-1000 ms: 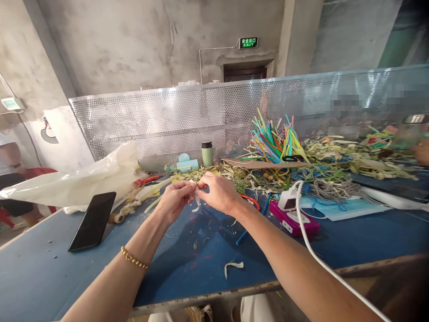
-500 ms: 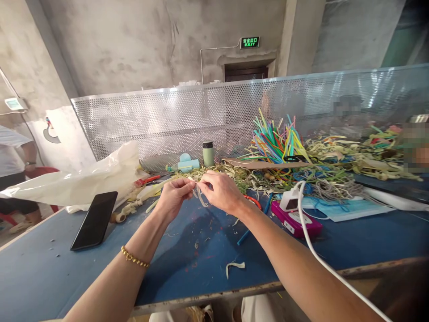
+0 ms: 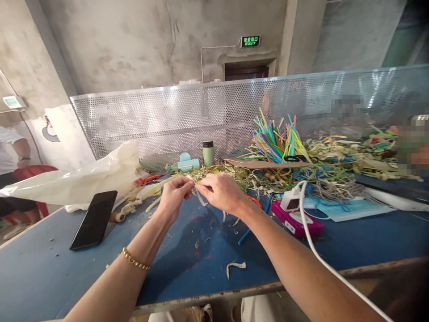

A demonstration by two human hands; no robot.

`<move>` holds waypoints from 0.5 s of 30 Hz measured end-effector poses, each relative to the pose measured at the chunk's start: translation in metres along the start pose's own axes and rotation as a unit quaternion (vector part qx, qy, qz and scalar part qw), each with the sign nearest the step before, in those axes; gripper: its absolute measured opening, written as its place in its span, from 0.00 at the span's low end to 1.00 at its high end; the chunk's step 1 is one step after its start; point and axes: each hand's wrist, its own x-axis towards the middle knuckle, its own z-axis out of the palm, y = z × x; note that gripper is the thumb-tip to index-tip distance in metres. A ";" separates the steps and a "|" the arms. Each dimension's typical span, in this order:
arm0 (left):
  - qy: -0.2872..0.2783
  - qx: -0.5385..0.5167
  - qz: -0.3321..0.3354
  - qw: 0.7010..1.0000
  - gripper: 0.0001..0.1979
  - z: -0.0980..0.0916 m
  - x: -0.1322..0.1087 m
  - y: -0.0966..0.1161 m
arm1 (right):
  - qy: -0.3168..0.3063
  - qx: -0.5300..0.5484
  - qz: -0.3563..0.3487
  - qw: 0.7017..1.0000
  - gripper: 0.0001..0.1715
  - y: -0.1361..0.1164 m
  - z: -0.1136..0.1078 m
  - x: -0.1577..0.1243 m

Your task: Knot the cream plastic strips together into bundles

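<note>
My left hand (image 3: pixel 174 196) is closed in a pinch on a thin pale strip (image 3: pixel 201 199) that looks like dried husk. My right hand (image 3: pixel 221 191) pinches the same strip close beside the left fingertips. One loose end dangles between the hands, above the blue table (image 3: pixel 181 277). Exactly how the strip runs between the fingers is hidden. Another pale curled strip (image 3: pixel 236 265) lies on the table near its front edge. Behind my hands spreads a heap of dry greenish scraps (image 3: pixel 248 178).
A black phone (image 3: pixel 94 220) and crumpled plastic sheeting (image 3: pixel 100 172) lie left. On the right are a magenta box (image 3: pixel 298 220) with a white cable (image 3: pixel 310 243) and a blue face mask (image 3: pixel 351 208). Behind stand a green bottle (image 3: pixel 208 153), colourful sticks (image 3: pixel 279 138) and a perforated metal screen (image 3: pixel 174 120).
My right hand has turned slightly and its fingers have shifted along the pale strip. My left hand stays almost in place, still pinching. The strip's dangling end has swung a little.
</note>
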 end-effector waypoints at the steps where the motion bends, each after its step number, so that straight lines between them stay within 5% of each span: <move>1: -0.009 0.010 -0.001 1.000 0.08 0.001 -0.001 0.001 | 0.017 0.003 0.021 1.000 0.23 0.003 -0.002 0.001; 4: -0.057 0.045 0.002 0.997 0.07 0.005 -0.004 0.002 | 0.049 0.063 0.078 0.994 0.28 0.012 -0.004 0.005; 6: -0.091 0.059 0.004 0.994 0.08 0.007 -0.006 0.002 | 0.015 0.158 0.103 0.982 0.24 0.015 -0.002 0.006; 10: -0.119 0.063 -0.002 0.991 0.08 0.009 -0.009 0.002 | -0.046 0.387 0.172 0.905 0.09 0.015 0.005 0.005; 15: -0.154 0.041 -0.023 0.987 0.08 0.006 -0.008 0.001 | -0.009 0.477 0.230 0.848 0.06 0.014 0.003 0.005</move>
